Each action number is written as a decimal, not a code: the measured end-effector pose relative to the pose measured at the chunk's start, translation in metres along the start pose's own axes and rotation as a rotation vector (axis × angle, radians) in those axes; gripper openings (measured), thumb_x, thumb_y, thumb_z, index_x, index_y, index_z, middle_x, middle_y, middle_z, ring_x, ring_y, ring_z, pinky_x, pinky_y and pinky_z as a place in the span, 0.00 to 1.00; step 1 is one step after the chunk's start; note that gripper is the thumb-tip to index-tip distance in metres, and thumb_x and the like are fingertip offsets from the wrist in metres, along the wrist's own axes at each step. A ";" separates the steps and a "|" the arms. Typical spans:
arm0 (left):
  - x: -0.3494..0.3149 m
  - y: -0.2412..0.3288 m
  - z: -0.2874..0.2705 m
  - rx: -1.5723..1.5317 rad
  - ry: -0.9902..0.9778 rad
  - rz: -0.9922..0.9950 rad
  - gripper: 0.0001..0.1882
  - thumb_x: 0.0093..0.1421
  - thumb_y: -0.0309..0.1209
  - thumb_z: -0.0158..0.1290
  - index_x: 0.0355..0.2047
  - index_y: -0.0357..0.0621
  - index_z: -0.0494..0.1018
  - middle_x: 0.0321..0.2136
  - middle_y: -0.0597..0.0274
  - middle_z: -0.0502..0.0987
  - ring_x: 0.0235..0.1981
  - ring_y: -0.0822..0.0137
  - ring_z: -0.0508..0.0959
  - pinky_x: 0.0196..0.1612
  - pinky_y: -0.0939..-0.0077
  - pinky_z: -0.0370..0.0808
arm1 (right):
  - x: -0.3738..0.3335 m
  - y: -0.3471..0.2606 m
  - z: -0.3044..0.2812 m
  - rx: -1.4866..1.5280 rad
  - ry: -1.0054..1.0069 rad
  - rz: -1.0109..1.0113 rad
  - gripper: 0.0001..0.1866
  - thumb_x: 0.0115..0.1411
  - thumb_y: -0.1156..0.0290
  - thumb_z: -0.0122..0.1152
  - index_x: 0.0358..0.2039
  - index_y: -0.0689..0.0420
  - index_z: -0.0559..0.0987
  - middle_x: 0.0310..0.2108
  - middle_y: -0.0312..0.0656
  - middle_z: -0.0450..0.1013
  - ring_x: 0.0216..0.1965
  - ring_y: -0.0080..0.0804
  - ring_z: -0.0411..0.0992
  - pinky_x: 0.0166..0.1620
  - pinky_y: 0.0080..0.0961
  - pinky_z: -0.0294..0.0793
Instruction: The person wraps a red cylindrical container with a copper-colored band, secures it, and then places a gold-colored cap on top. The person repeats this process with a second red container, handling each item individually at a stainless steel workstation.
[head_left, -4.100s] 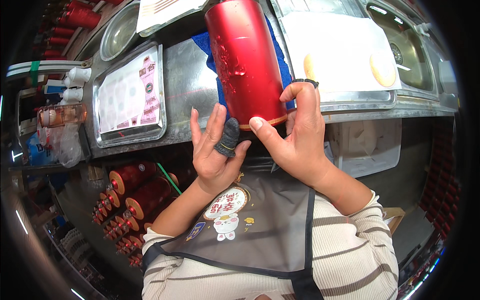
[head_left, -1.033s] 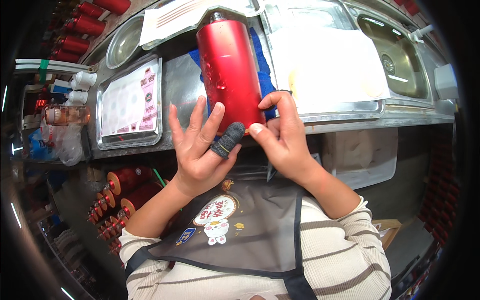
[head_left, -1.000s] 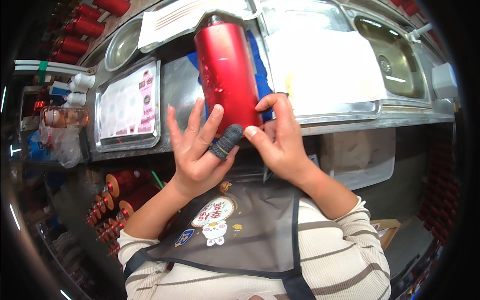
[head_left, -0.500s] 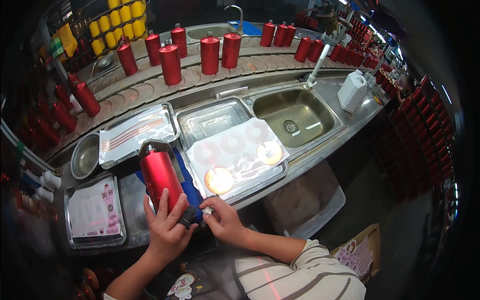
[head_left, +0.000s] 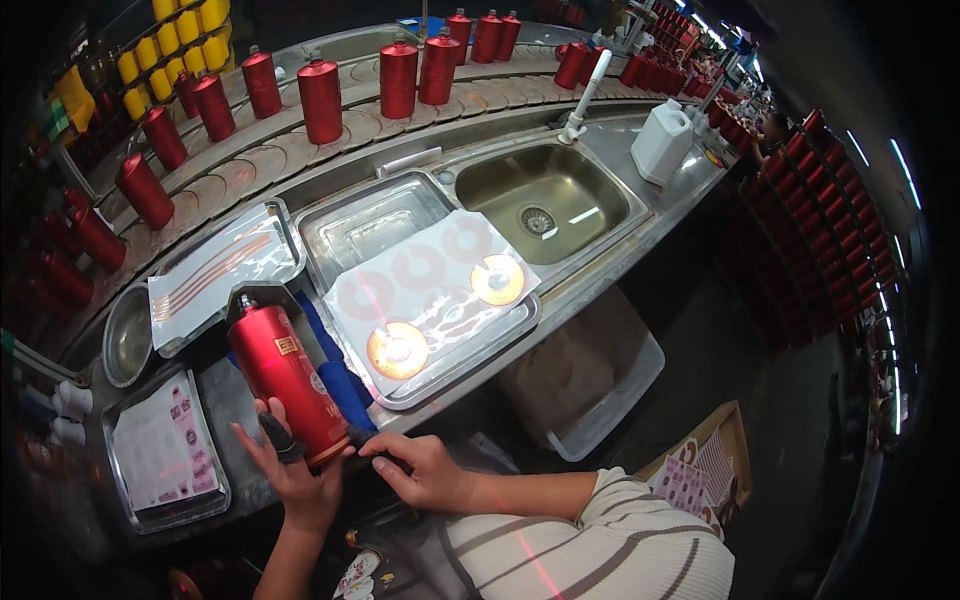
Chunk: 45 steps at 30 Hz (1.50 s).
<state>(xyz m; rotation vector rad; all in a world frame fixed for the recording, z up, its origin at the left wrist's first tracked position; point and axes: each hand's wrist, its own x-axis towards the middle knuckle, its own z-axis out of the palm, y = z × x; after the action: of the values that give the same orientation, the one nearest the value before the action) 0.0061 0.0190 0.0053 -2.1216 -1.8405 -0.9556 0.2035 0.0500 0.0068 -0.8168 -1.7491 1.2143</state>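
Observation:
A red bottle (head_left: pixel 285 375) lies slanted in a dark angular holder (head_left: pixel 240 290), its neck pointing away from me. Gold and pale marks show on its side. My left hand (head_left: pixel 305 490) cups the near end of the bottle, fingers along its left side and thumb by its base; a black cover sits on one finger. Close to the right of that base is my right hand (head_left: pixel 425 472), its fingers curled in. Whatever its fingertips may hold cannot be made out. Blue cloth (head_left: pixel 345 390) lies along the bottle's right side.
A clear sheet with round stickers (head_left: pixel 430 290) lies across a metal tray. Left of it are a striped sticker sheet (head_left: pixel 215 285), a steel bowl (head_left: pixel 125 335) and a tray of printed sheets (head_left: pixel 165 440). Beyond are a sink (head_left: pixel 540 200), white jug (head_left: pixel 662 142) and conveyor (head_left: pixel 270 150) with red bottles.
The bottle has turned, bringing its gold mark into sight. My left hand has shifted round its near end, and my right hand no longer shows the small whitish piece. My view has swung right.

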 end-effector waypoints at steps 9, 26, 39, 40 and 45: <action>-0.045 -0.013 0.013 -0.191 -0.001 -0.318 0.37 0.71 0.46 0.47 0.69 0.32 0.52 0.70 0.38 0.54 0.68 0.33 0.58 0.67 0.55 0.59 | -0.001 0.011 0.004 -0.082 -0.005 0.040 0.12 0.59 0.76 0.60 0.44 0.59 0.78 0.28 0.46 0.77 0.23 0.38 0.77 0.29 0.28 0.74; -0.017 -0.004 -0.001 -0.068 0.071 -0.238 0.45 0.50 0.37 0.69 0.63 0.29 0.62 0.61 0.44 0.69 0.64 0.48 0.67 0.70 0.33 0.39 | 0.004 -0.012 0.006 -0.182 -0.002 -0.095 0.12 0.57 0.78 0.62 0.43 0.59 0.79 0.25 0.42 0.74 0.18 0.25 0.69 0.23 0.23 0.67; -0.024 -0.017 0.008 -0.309 0.069 -0.273 0.43 0.54 0.48 0.66 0.59 0.30 0.64 0.34 0.53 0.77 0.38 0.54 0.79 0.70 0.37 0.43 | 0.002 -0.016 0.007 -0.215 -0.001 0.149 0.12 0.56 0.80 0.62 0.42 0.61 0.78 0.20 0.35 0.70 0.17 0.16 0.65 0.24 0.16 0.64; -0.023 -0.017 0.009 -0.296 0.070 -0.271 0.42 0.54 0.49 0.66 0.59 0.30 0.64 0.35 0.53 0.78 0.38 0.54 0.79 0.70 0.37 0.43 | 0.002 -0.021 0.007 -0.230 0.004 0.131 0.12 0.55 0.81 0.62 0.42 0.61 0.78 0.20 0.36 0.70 0.17 0.17 0.65 0.23 0.17 0.64; -0.019 -0.009 0.002 -0.271 0.068 -0.280 0.39 0.53 0.47 0.67 0.56 0.35 0.67 0.48 0.46 0.77 0.52 0.49 0.77 0.69 0.37 0.45 | 0.005 -0.023 0.005 -0.358 -0.060 -0.282 0.11 0.55 0.82 0.61 0.41 0.62 0.79 0.30 0.40 0.77 0.17 0.21 0.67 0.23 0.18 0.65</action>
<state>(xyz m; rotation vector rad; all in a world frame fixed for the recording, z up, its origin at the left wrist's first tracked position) -0.0016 0.0068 -0.0095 -1.9701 -2.1165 -1.3938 0.1953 0.0448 0.0285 -0.7082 -2.0849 0.7574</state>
